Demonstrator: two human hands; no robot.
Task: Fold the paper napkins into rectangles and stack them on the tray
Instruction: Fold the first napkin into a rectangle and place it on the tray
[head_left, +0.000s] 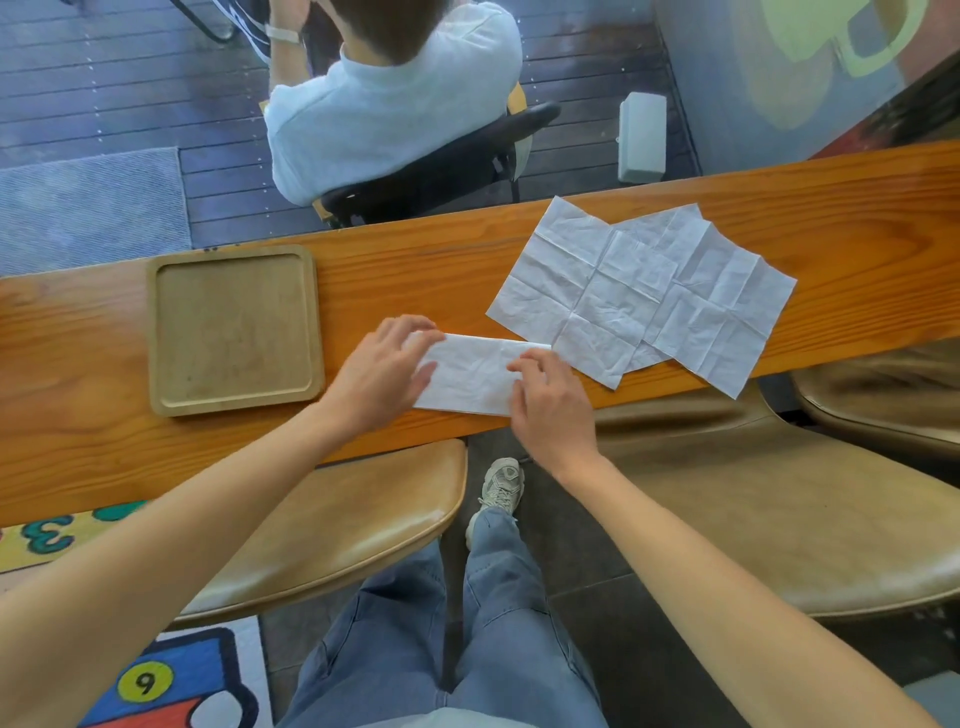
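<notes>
1. Folded white paper napkin (470, 376), already a long rectangle, lies on the glossy orange-brown wooden counter (415, 270) between the tray and the loose sheets, near the counter's front edge.
2. Left hand (387, 366) rests on the napkin's left end, fingers curled over the far corner and seeming to pinch it; right hand (550, 400) pinches the right end near the top edge.
3. Judged from this, the first fold looks done and a second fold or crease-setting is in hand.
4. Next move likely calls for bringing one end over the other with edges matched, then pressing the crease flat, since thin paper slips and rumples easily.
5. Square light-wood tray with a raised rim (156, 332) sits to the left, holding nothing yet.
6. Two unfolded, creased white napkins (639, 286) lie overlapped to the right, one corner just touching the folded one.
</notes>
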